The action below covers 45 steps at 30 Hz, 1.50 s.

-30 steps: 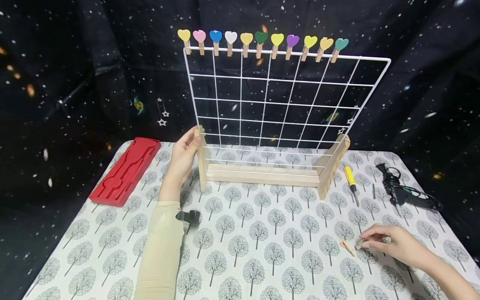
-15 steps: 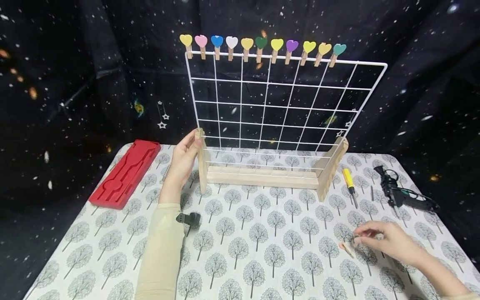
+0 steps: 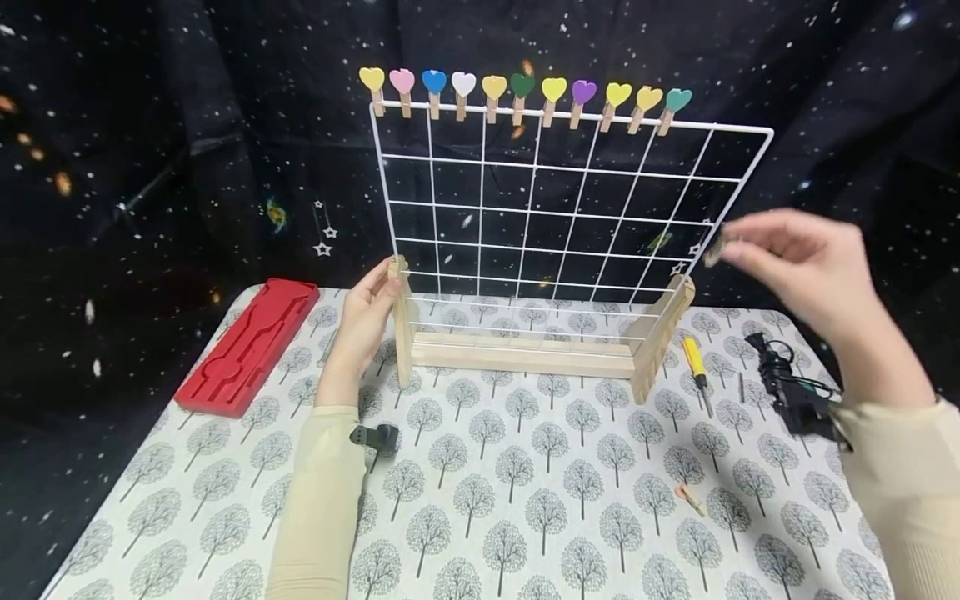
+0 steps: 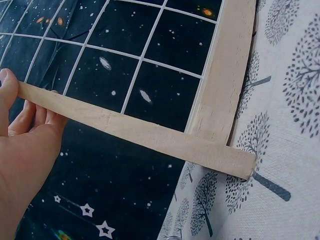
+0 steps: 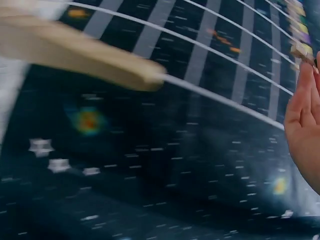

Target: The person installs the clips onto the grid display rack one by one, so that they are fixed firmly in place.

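Observation:
A white wire grid (image 3: 723,127) stands tilted in a wooden stand (image 3: 525,357). Along its top edge sits a row of wooden clothespins with coloured hearts (image 3: 554,89). My left hand (image 3: 363,317) grips the top of the stand's left upright (image 4: 125,125), thumb on one side and fingers on the other. In the air beside the grid's right edge, my right hand (image 3: 817,275) pinches a small wooden clothespin (image 5: 301,52) at its fingertips; its heart cannot be made out. Another clothespin (image 3: 689,500), with a pinkish end, lies on the tablecloth at the front right.
A yellow-handled screwdriver (image 3: 693,358) lies right of the stand. Beyond it is a black tool with a looped cord (image 3: 780,375), partly behind my right sleeve. On the left lies a red moulded tray (image 3: 247,350). A dark star-patterned cloth hangs behind.
My right hand has risen from the tablecloth beside the loose clothespin to the grid's right side, carrying a clothespin. My left hand keeps its grip on the upright.

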Tool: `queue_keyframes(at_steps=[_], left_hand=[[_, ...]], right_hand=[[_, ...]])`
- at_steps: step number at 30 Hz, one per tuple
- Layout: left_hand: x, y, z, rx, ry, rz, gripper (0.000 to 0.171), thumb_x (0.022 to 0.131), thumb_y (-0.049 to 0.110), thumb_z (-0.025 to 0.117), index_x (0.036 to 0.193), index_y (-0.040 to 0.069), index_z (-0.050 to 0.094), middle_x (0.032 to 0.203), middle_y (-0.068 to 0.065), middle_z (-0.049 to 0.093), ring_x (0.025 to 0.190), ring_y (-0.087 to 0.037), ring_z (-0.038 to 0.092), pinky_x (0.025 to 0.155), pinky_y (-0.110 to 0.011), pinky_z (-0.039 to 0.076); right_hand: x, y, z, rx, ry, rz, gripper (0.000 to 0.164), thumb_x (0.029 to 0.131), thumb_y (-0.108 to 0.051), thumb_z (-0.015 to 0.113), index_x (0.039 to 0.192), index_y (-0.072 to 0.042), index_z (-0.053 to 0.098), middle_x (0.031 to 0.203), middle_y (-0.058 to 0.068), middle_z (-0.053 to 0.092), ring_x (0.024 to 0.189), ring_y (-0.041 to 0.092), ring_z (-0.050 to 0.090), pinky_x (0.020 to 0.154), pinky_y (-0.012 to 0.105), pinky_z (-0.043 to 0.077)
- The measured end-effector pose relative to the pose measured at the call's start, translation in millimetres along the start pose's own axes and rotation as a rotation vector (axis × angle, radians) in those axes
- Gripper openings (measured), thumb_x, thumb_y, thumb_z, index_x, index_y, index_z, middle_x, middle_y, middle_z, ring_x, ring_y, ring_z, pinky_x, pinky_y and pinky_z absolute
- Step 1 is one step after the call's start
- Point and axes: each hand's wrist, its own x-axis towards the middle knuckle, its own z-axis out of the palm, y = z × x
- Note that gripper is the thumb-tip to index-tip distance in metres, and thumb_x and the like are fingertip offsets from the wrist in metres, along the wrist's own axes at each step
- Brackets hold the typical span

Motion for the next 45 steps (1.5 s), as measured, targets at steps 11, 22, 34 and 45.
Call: queue_keyframes(at_steps=[11, 22, 34, 45], left_hand=[[-0.5, 3.0, 2.3, -0.008, -0.008, 0.007, 0.052, 0.087, 0.02, 0.051, 0.133, 0.004, 0.032, 0.133, -0.011, 0.039, 0.119, -0.017, 0.038, 0.103, -0.028, 0.029], [-1.8, 2.2, 1.2, -0.004, -0.004, -0.007, 0.052, 0.087, 0.019, 0.051, 0.133, 0.004, 0.032, 0.134, -0.012, 0.037, 0.121, -0.018, 0.037, 0.103, -0.028, 0.028], [0.0, 1.7, 3.3, 0.0, -0.008, -0.004, 0.052, 0.087, 0.02, 0.051, 0.133, 0.005, 0.033, 0.134, -0.011, 0.038, 0.121, -0.017, 0.038, 0.103, -0.028, 0.029], [-0.1, -0.3, 2.7, -0.003, -0.003, -0.008, 0.054, 0.086, 0.022, 0.052, 0.134, 0.005, 0.031, 0.133, -0.012, 0.038, 0.12, -0.017, 0.038, 0.103, -0.027, 0.03]], right_hand=[[98.4, -51.2, -5.3, 0.03, 0.178, -0.039, 0.022, 0.069, -0.002, 0.07, 0.088, 0.007, 0.065, 0.081, 0.004, 0.068, 0.07, 0.01, 0.061, 0.062, 0.013, 0.045], [118.3, -46.7, -4.8, -0.188, 0.054, 0.131, 0.023, 0.07, -0.017, 0.071, 0.089, -0.003, 0.069, 0.072, -0.01, 0.066, 0.082, 0.008, 0.054, 0.075, 0.016, 0.039], [113.9, -42.6, -9.0, -0.252, -0.031, 0.209, 0.031, 0.075, -0.021, 0.067, 0.104, -0.011, 0.064, 0.08, -0.012, 0.064, 0.091, 0.006, 0.049, 0.098, 0.024, 0.03], [72.5, -34.3, -14.8, -0.125, 0.101, 0.046, 0.033, 0.072, -0.004, 0.067, 0.105, -0.003, 0.062, 0.084, -0.004, 0.064, 0.066, 0.007, 0.053, 0.054, 0.011, 0.04]])
